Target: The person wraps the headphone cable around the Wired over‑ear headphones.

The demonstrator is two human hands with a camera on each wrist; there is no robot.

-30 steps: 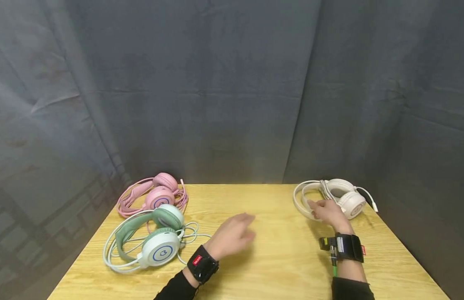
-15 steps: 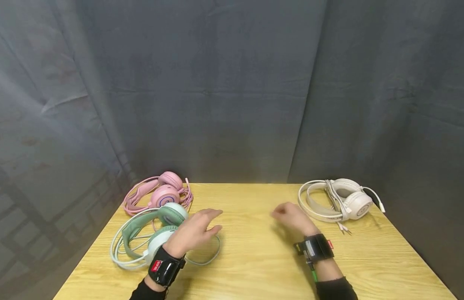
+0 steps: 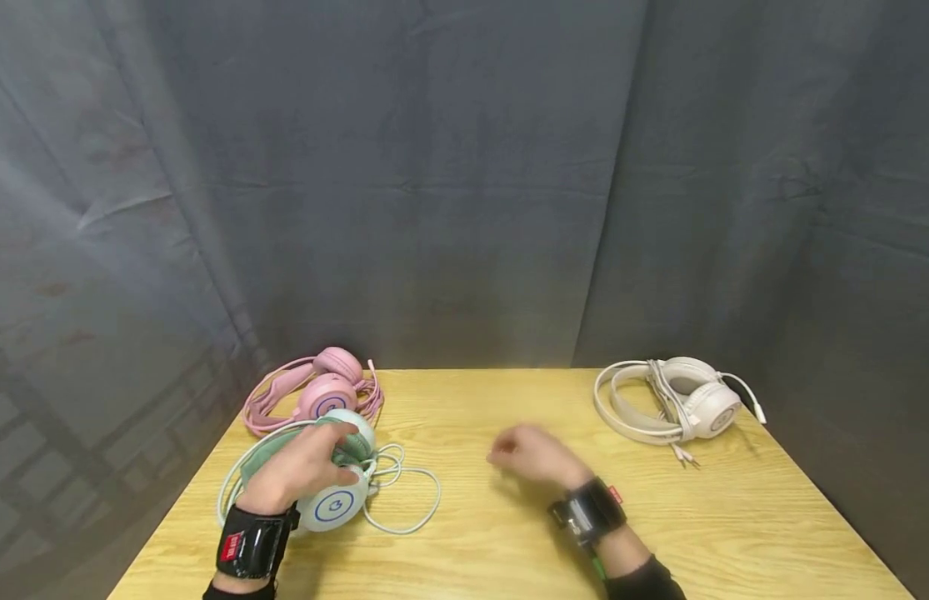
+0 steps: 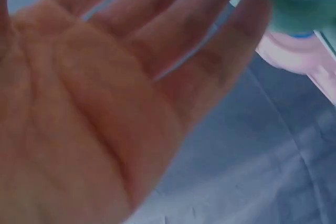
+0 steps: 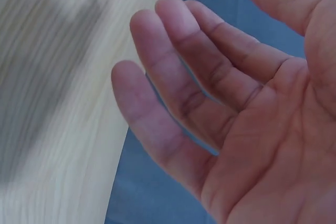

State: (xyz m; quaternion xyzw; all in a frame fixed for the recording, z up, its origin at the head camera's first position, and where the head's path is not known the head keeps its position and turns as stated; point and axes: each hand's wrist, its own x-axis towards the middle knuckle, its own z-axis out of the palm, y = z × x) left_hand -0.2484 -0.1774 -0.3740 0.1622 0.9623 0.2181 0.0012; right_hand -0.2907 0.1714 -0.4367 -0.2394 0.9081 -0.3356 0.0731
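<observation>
My left hand (image 3: 304,467) is over the green-and-white headphones (image 3: 334,506) at the left of the table, hiding much of their headband. In the left wrist view its fingers are spread and fairly straight, with the fingertips right at a green cushion (image 4: 299,3). My right hand (image 3: 535,456) is near the middle of the table with nothing in it. The right wrist view shows its fingers (image 5: 163,61) loosely bent and the palm bare. Pink headphones (image 3: 326,398) lie just behind the green pair.
White headphones (image 3: 713,409) with a bundled cable lie at the back right. A loose pale cable loop (image 3: 437,492) spreads right of the green pair. Grey cloth (image 3: 404,183) hangs behind and at both sides of the wooden table (image 3: 464,550).
My right hand has left the white headphones and moved left to the table's middle. My left hand has moved left from the middle to over the green headphones.
</observation>
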